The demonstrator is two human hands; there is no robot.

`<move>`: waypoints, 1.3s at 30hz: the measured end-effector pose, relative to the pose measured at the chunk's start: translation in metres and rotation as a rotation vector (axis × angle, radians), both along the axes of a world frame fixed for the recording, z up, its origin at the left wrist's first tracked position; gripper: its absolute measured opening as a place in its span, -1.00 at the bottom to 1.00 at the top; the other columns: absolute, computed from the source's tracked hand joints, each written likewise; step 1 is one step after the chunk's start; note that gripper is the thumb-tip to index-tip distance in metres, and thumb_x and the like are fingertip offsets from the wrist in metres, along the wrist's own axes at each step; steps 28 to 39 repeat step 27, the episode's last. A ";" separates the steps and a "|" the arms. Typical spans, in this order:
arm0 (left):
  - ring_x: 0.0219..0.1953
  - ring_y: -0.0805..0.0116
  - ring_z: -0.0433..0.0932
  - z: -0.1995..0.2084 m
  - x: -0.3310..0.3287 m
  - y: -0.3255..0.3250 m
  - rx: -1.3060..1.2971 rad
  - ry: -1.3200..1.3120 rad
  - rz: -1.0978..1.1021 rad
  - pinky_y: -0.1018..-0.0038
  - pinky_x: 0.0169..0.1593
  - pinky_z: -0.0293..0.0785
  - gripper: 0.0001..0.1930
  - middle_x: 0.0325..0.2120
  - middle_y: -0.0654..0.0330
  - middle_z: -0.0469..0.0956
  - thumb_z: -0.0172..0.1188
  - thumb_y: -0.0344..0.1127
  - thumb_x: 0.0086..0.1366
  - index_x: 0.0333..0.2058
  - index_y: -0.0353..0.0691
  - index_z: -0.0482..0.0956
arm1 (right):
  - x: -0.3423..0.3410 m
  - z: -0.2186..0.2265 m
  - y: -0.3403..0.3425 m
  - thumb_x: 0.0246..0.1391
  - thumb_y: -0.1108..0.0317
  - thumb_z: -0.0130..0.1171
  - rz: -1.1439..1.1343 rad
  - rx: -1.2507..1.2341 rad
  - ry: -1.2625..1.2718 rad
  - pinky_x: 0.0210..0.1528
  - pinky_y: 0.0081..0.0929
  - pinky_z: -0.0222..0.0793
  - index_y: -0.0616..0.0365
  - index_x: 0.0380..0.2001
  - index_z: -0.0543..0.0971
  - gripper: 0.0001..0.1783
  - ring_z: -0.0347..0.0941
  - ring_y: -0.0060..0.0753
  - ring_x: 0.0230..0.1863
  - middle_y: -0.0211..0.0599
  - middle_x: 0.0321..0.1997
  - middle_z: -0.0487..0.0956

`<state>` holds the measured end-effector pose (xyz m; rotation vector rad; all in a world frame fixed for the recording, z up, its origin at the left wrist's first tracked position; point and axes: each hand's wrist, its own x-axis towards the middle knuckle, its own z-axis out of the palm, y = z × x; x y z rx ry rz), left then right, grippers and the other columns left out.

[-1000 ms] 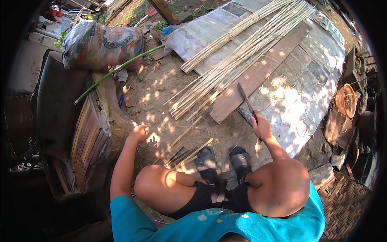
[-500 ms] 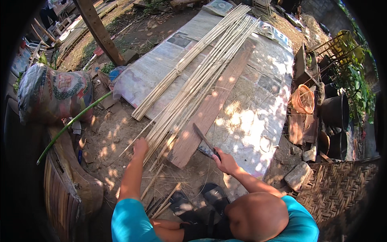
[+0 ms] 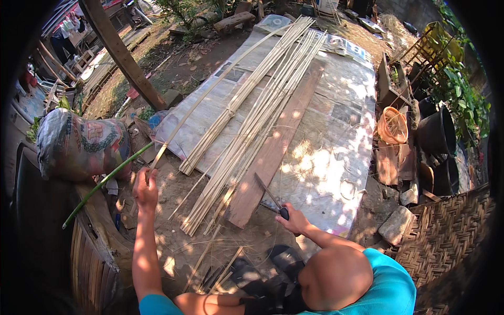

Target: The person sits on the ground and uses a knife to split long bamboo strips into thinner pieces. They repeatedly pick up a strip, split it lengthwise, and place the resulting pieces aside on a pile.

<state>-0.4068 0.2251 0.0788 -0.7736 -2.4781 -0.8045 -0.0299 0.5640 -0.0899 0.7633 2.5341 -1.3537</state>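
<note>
In my left hand, closed at the left, is the near end of a long, thin bamboo strip that slants up toward the far end of the mat. My right hand grips the dark handle of a knife. The knife's blade points away and left, over the near part of a flat wooden board. Left of the board lies a pile of loose bamboo strips. Beside that pile is a tied bundle of strips.
A printed mat lies under the board and strips. To the left are a stuffed sack, a green stalk and a wooden bench. On the right stand an orange basket, black pots, a stone and a woven panel.
My left hand has moved left and away from the loose pile, with a long bamboo strip now raised in it. The right hand still holds the knife near the board.
</note>
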 end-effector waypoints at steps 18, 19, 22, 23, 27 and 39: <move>0.08 -0.05 0.62 -0.121 0.099 0.252 -0.690 -0.723 -0.329 0.07 0.08 0.55 -0.52 0.01 -0.06 0.65 0.14 0.04 0.43 0.05 -0.25 0.63 | 0.017 -0.002 -0.047 0.38 0.39 0.09 0.040 -1.313 -0.297 -0.26 -0.45 0.59 0.17 0.20 0.40 -0.63 0.59 -0.42 -0.34 -0.25 -0.27 0.59; 0.11 -0.06 0.60 -0.123 0.107 0.274 -0.587 -0.765 -0.335 0.03 0.12 0.52 -0.51 0.04 -0.04 0.62 0.13 0.05 0.44 0.08 -0.25 0.60 | 0.017 -0.002 -0.051 0.39 0.39 0.09 0.005 -1.340 -0.316 -0.25 -0.44 0.59 0.17 0.21 0.39 -0.62 0.59 -0.41 -0.32 -0.24 -0.26 0.59; 0.24 0.00 0.46 -0.157 0.124 0.337 -0.387 -0.717 -0.117 -0.02 0.25 0.36 -0.55 0.11 -0.05 0.55 0.04 -0.05 0.50 0.19 -0.22 0.50 | 0.010 0.009 -0.065 0.39 0.37 0.11 -0.001 -1.333 -0.384 -0.18 -0.42 0.60 0.18 0.25 0.37 -0.58 0.60 -0.38 -0.26 -0.22 -0.21 0.59; 0.24 0.01 0.45 -0.167 0.122 0.347 -0.356 -0.740 -0.065 -0.01 0.27 0.33 -0.56 0.12 -0.04 0.53 0.04 -0.08 0.50 0.18 -0.23 0.50 | 0.009 0.016 -0.067 0.39 0.38 0.07 0.061 -1.258 -0.339 -0.21 -0.46 0.57 0.19 0.19 0.45 -0.65 0.58 -0.41 -0.27 -0.24 -0.21 0.63; 0.29 0.02 0.36 -0.189 0.117 0.365 -0.197 -0.856 0.093 -0.01 0.34 0.20 -0.58 0.27 -0.02 0.37 0.09 -0.25 0.43 0.21 -0.22 0.46 | -0.009 0.052 -0.051 0.36 0.33 0.04 0.242 -0.770 -0.368 -0.23 -0.53 0.50 0.15 0.05 0.63 -0.70 0.59 -0.47 -0.24 -0.24 -0.24 0.70; 0.29 0.02 0.36 -0.189 0.117 0.365 -0.197 -0.856 0.093 -0.01 0.34 0.20 -0.58 0.27 -0.02 0.37 0.09 -0.25 0.43 0.21 -0.22 0.46 | -0.009 0.052 -0.051 0.36 0.33 0.04 0.242 -0.770 -0.368 -0.23 -0.53 0.50 0.15 0.05 0.63 -0.70 0.59 -0.47 -0.24 -0.24 -0.24 0.70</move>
